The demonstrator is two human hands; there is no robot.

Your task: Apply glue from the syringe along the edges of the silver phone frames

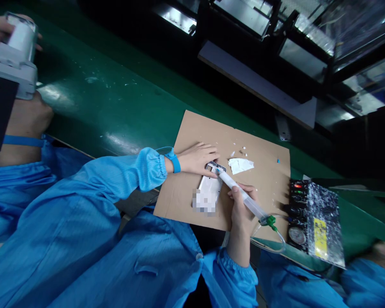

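A white phone frame lies tilted on a sheet of brown cardboard. My left hand steadies its far end, the thumb on one side and the fingers stretched along the other. In my right hand is a translucent dispensing syringe, its blue tip touching or just over the frame's far end. A green fitting caps the rear of the syringe, and a clear tube runs from it. Beside the frame lies a crumpled white paper scrap.
A paint-spattered dispenser box with a gauge stands right of the cardboard. White crumbs and a small blue piece dot the cardboard. A co-worker's hands at left hold a grey-white device. Another person's blue sleeve shows at right.
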